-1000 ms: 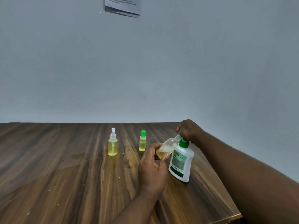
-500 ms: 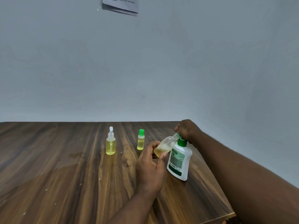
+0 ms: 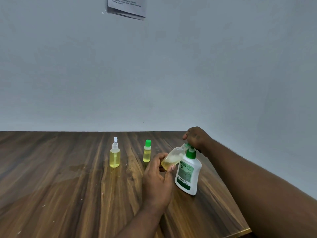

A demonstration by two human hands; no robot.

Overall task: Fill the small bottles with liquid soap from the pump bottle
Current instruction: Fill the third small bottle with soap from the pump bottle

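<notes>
Our left hand (image 3: 157, 177) grips the small bottle (image 3: 173, 158) near the right edge of the table (image 3: 68, 186), its neck tucked under the spout of the pump bottle (image 3: 187, 176). Our right hand (image 3: 197, 138) curls over the pump head. We should press slowly, mouth tight to the spout, or soap may run down. The small bottle leans, long axis rising from lower left to upper right, mouth toward the pump.

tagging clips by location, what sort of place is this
Probably a plain office or workroom rather than a bathroom: a wood-grain table pushed against a blank grey wall, a printed notice stuck high on that wall, and a pump bottle and small spray bottle set out.
</notes>
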